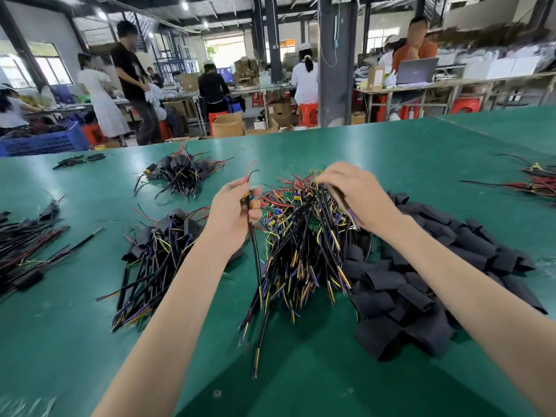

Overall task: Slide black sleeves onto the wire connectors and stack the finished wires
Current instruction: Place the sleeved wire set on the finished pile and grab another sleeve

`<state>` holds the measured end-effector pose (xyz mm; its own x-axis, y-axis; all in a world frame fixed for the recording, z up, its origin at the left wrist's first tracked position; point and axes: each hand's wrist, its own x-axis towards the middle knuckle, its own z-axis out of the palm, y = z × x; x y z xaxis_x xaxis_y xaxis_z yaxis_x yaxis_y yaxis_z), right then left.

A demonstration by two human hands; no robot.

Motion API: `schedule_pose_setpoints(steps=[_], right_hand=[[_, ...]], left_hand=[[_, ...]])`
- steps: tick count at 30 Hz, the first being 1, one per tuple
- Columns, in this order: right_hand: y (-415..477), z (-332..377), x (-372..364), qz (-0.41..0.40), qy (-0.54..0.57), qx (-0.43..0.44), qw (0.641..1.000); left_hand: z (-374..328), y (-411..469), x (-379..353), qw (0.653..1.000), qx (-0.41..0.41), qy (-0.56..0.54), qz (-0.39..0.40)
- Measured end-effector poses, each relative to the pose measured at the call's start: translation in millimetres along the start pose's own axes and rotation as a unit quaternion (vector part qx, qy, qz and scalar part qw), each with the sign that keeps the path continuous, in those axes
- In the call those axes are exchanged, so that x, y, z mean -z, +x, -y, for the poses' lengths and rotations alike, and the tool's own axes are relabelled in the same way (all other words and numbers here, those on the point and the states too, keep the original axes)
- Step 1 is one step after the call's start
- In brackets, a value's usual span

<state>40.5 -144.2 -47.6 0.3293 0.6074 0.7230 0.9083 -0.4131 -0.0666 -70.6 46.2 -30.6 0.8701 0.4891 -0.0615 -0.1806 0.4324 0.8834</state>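
Left grip [234, 212] holds wire [255, 257] beside heap [301, 251], sleeves [421, 281].

Bright, even daylight is coming in through the windows [45, 64] at the left and the open doorway [224, 51] at the back. Small ceiling lamps [184, 6] are glaring white, and the green table [391, 152] is carrying only a soft, darker shadow between the two forearms. The wide lens is bending the table edge and the pillars [334, 55], and the shelves [496, 40] at the upper right are smearing into streaks, while the left hand [233, 212], the right hand [358, 200] and the pile of wires [304, 251] are showing sharp.
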Motion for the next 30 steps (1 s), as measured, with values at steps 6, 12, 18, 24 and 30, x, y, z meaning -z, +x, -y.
schedule_pose_setpoints(steps=[6, 12, 18, 24, 30], right_hand=[[-13, 3, -4, 0.086, 0.097, -0.029, 0.991], [-26, -9, 7, -0.052, 0.266, -0.244, 0.931], [-48, -12, 5, -0.011, 0.368, -0.339, 0.865], [-62, -2, -7, 0.076, 0.222, -0.288, 0.928], [-73, -4, -12, 0.221, -0.024, -0.191, 0.956]], left_hand=[[-3, -8, 10, 0.992, -0.034, 0.121, -0.003], [-35, -20, 10, 0.930, -0.203, 0.306, 0.010], [-55, -32, 9, 0.699, -0.396, 0.594, 0.025], [5, -29, 21, 0.687, -0.372, 0.622, 0.051], [31, -25, 36, 0.696, -0.398, 0.596, 0.040]])
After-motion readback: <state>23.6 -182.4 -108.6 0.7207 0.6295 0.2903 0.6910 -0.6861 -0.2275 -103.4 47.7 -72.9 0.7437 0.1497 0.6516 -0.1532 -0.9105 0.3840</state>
